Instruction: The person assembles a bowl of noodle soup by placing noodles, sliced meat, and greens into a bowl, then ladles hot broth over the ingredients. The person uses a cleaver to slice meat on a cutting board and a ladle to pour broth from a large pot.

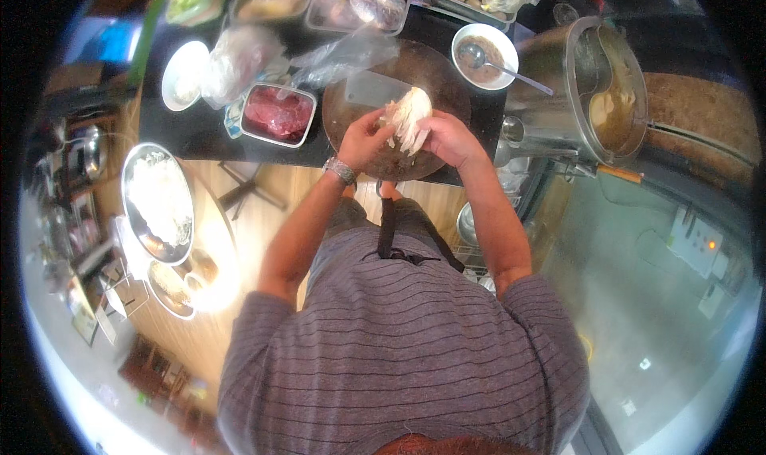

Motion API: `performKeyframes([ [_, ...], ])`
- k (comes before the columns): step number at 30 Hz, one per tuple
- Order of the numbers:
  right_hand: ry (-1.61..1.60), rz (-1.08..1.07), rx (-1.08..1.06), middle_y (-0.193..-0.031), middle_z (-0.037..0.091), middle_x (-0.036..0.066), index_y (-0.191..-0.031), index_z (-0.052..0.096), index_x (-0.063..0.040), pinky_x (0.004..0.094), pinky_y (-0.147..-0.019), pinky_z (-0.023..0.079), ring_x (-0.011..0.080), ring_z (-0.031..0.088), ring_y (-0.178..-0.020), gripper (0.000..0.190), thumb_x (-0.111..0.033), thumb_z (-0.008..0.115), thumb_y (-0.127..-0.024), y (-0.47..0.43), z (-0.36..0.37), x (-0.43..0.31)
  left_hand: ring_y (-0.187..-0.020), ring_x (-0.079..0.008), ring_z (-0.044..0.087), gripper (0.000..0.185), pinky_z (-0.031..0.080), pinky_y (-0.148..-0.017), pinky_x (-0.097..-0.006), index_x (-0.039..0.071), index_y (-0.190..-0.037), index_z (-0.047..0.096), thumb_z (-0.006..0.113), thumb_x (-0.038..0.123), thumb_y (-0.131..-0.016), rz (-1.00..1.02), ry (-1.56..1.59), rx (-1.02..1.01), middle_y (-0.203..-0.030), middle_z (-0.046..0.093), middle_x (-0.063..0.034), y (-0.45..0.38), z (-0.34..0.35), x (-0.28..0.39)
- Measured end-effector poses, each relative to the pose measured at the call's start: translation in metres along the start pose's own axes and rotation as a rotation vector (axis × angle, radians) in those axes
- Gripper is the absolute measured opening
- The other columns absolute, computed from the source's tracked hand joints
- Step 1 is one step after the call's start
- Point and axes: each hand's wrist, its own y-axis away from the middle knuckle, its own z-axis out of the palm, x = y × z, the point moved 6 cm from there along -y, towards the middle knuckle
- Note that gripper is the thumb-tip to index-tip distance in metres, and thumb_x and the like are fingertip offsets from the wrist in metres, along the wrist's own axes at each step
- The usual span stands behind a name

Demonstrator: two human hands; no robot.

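A piece of pale, fibrous meat [412,119], seemingly cooked chicken, is held up between my two hands. My left hand [364,141] pinches its left side, and a metal watch circles that wrist. On the other side, the fingers of my right hand [449,137] grip the lower right edge. Beneath them lies a round brown chopping board [443,96]. A cleaver [371,89] rests flat on the board with its broad blade showing; the meat and my hands hide its handle end.
Left of the board stands a tray of raw red meat [279,115], near plastic bags [239,60]. To the right are a bowl with a spoon [507,42] and a large metal pot [577,96] holding broth. Packed trays [359,3] line the back. A metal bowl [158,201] stands lower left.
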Motion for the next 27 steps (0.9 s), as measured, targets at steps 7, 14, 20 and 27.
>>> performKeyframes([
  [7, 0.051, -0.033, 0.075, -0.109, 0.07, 0.016, -0.118, 0.063, 0.006, 0.0374, -0.086, 0.057, 0.0271, 0.07, -0.097, 0.033, -0.015, 0.06, -0.093, 0.001, -0.011, 0.006, -0.092, -0.03, 0.066, 0.046, 0.053, -0.086, -0.0377, 0.003, -0.121, 0.067, 0.079, 0.021, -0.08, 0.542, -0.426, 0.062, -0.105, 0.067, -0.0158, 0.025, 0.019, 0.073],
  [14, 0.228, -0.031, 0.067, -0.114, 0.068, 0.013, -0.122, 0.062, 0.005, 0.037, -0.089, 0.056, 0.0226, 0.069, -0.101, 0.033, -0.017, 0.058, -0.098, 0.005, -0.011, -0.003, -0.093, -0.0169, 0.069, 0.043, 0.054, -0.083, -0.0328, 0.003, -0.121, 0.068, 0.077, 0.026, -0.086, 0.102, -0.176, -0.098, -0.105, 0.073, -0.0141, 0.005, 0.019, 0.054],
  [20, 0.418, -0.039, 0.056, -0.111, 0.069, 0.01, -0.116, 0.065, 0.005, 0.0354, -0.087, 0.056, 0.0203, 0.068, -0.098, 0.029, -0.013, 0.062, -0.094, 0.004, -0.01, -0.009, -0.093, -0.0213, 0.07, 0.039, 0.054, -0.083, -0.0344, 0.002, -0.121, 0.067, 0.072, 0.024, -0.089, 0.176, -0.213, -0.131, -0.107, 0.072, -0.018, 0.005, 0.017, 0.059],
  [27, 0.995, -0.188, 0.191, -0.079, 0.069, 0.005, -0.096, 0.073, 0.003, 0.0294, -0.066, 0.05, 0.012, 0.062, -0.072, 0.024, -0.009, 0.063, -0.077, -0.01, -0.008, -0.042, -0.086, -0.0388, 0.066, 0.028, 0.053, -0.08, -0.0422, 0.003, -0.113, 0.067, 0.062, 0.012, -0.086, 0.477, -0.574, -0.016, -0.1, 0.068, -0.0215, 0.003, 0.011, 0.069],
])
